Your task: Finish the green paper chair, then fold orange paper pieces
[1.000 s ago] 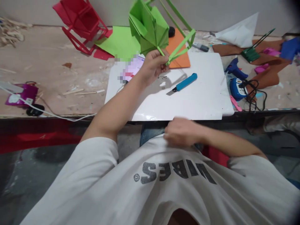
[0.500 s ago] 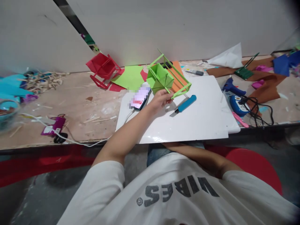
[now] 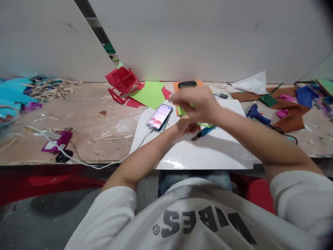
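Observation:
Low over the white board [image 3: 221, 149], my left hand [image 3: 191, 127] has curled fingers around the edge of a green miniature chair [image 3: 205, 125] made of paper and thin sticks. Most of that chair is hidden behind my hands. My right hand [image 3: 199, 102] passes above my left hand and the chair. Motion smears its fingers, so whether it grips anything does not show. Just right of my left hand lies a blue utility knife [image 3: 206, 132], partly covered. A phone [image 3: 163, 116] with a lit screen rests left of my hands.
A red miniature chair [image 3: 122, 83] stands at the back left by green paper [image 3: 152, 93]. Wood scraps [image 3: 53, 88] and a purple device [image 3: 58, 140] lie left. A blue glue gun [image 3: 257, 114] and brown sheets [image 3: 292, 119] lie right. A white cable [image 3: 104, 167] hangs along the table edge.
My right arm has come up from below the table, bringing my right hand over the green chair. My left hand stays at the chair, which is now mostly covered. The view has shifted slightly.

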